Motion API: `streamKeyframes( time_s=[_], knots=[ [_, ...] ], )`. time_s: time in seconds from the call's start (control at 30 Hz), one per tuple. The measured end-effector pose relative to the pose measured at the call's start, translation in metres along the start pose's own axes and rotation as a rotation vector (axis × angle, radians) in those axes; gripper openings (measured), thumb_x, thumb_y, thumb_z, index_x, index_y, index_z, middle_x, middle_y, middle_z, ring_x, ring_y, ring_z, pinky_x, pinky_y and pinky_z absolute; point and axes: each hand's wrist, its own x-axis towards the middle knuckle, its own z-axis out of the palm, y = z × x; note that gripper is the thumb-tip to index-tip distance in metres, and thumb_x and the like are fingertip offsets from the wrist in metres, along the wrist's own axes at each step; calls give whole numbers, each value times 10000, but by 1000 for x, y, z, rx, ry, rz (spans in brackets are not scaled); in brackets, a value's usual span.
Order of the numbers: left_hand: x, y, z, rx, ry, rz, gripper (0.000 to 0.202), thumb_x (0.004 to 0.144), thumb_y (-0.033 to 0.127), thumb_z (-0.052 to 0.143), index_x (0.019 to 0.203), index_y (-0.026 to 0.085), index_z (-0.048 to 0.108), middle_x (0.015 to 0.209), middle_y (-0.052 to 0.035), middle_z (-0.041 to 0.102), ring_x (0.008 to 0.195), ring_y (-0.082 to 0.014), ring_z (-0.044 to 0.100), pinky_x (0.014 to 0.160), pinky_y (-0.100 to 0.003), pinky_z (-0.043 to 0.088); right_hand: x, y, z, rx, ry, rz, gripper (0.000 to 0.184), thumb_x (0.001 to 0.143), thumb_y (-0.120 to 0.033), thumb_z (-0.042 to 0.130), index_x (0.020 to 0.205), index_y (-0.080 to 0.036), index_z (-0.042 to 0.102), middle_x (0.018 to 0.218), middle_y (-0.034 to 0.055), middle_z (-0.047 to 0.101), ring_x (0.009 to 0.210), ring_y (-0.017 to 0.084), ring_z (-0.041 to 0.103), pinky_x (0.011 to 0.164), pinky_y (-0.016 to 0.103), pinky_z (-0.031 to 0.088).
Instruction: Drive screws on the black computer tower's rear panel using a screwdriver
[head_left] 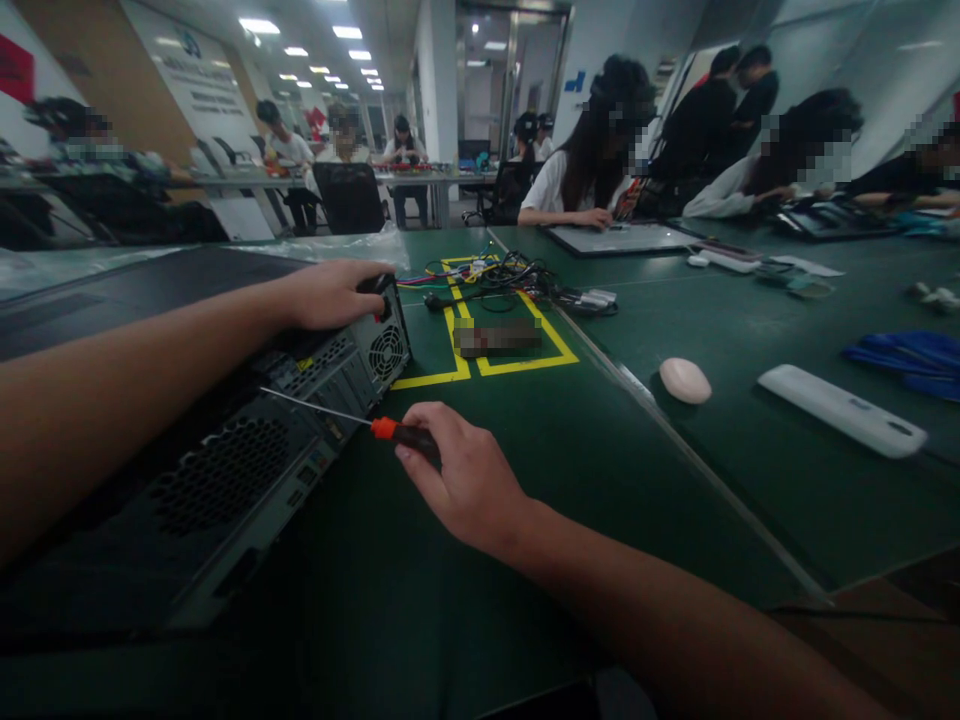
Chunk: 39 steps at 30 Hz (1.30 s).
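Note:
A black desktop computer case point(217, 470) lies on the left side of the table, with its metal back panel turned toward the right. My left hand point(334, 292) grips the far rear corner of the case, its thumb over the back edge just above the round fan grille point(387, 352). In my right hand point(465, 475), the fingers are closed round the handle of a screwdriver point(384, 428) with an orange collar. Its long thin shaft points left across the back panel; I cannot tell whether the tip touches the case.
Tangled cables point(517, 275) and a blurred dark object point(499, 338) lie around yellow tape point(525, 366) on the green table. Rightward are a pale mouse point(685, 381), a long white device point(840, 408) and blue material point(907, 362). A person point(592, 150) works across the table.

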Motion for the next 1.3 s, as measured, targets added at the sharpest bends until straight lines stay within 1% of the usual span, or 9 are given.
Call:
streamKeyframes(
  time_s=[0.1, 0.2, 0.4, 0.57, 0.83, 0.93, 1.03, 1.2, 1.3],
  knots=[
    [1, 0, 0, 2, -13, -13, 826, 808, 546, 539, 1578, 263, 637, 1465, -89, 763, 1317, -373, 704, 1175, -479, 530, 0, -1, -1, 2, 7, -5, 124, 1093, -251, 594, 1216, -242, 582, 1137, 53, 713, 952, 217, 698, 823, 379, 520],
    [2, -3, 2, -8, -3, -40, 888, 804, 583, 542, 1628, 254, 585, 1495, -95, 746, 1289, -364, 714, 1146, -469, 552, 0, -1, -1, -9, 4, -8, 134, 1090, -242, 597, 1223, -245, 580, 1144, 52, 716, 964, 220, 706, 839, 384, 530],
    [5, -8, 4, -10, 8, -34, 908, 801, 608, 539, 1646, 277, 569, 1531, -78, 726, 1359, -374, 678, 1187, -469, 523, 0, 1, 0, -9, 10, -12, 137, 1088, -251, 597, 1224, -247, 581, 1147, 56, 722, 977, 228, 711, 842, 388, 542],
    [4, -7, 4, -16, 10, -30, 897, 792, 578, 562, 1638, 282, 579, 1522, -87, 730, 1400, -409, 653, 1214, -512, 498, 0, 2, 1, 5, 21, -10, 140, 1090, -270, 597, 1227, -239, 588, 1161, 65, 721, 993, 230, 711, 859, 394, 539],
    [3, -5, 4, -27, 21, -23, 898, 785, 563, 570, 1639, 288, 576, 1524, -98, 732, 1416, -422, 644, 1216, -545, 494, 0, 3, 2, -15, 17, -19, 179, 1088, -295, 591, 1253, -227, 596, 1187, 84, 720, 1003, 236, 699, 866, 403, 524],
    [2, -4, 3, -29, 6, -23, 887, 794, 559, 559, 1638, 287, 576, 1536, -94, 725, 1408, -410, 653, 1191, -518, 515, 0, 3, 1, -16, 27, -25, 184, 1087, -304, 596, 1252, -224, 611, 1182, 82, 719, 989, 232, 691, 854, 394, 518],
    [2, -4, 2, -10, 9, -5, 879, 807, 571, 533, 1635, 279, 579, 1554, -87, 713, 1428, -388, 642, 1213, -489, 497, 0, 2, 1, -38, 34, -23, 194, 1090, -315, 610, 1257, -221, 635, 1177, 78, 719, 985, 230, 684, 845, 382, 508],
    [3, -6, 3, 7, 11, 4, 879, 810, 553, 539, 1639, 263, 571, 1519, -98, 738, 1392, -407, 663, 1205, -532, 508, 1, 2, 0, -90, 68, -23, 231, 1121, -350, 604, 1277, -200, 687, 1147, 76, 710, 990, 228, 679, 826, 360, 492],
    [4, -8, 5, 13, 11, -4, 882, 822, 555, 527, 1652, 258, 557, 1529, -95, 732, 1384, -401, 669, 1196, -538, 517, 0, 3, 0, -93, 79, -34, 265, 1145, -383, 578, 1274, -195, 714, 1118, 69, 710, 963, 215, 677, 813, 349, 489]
  ],
)
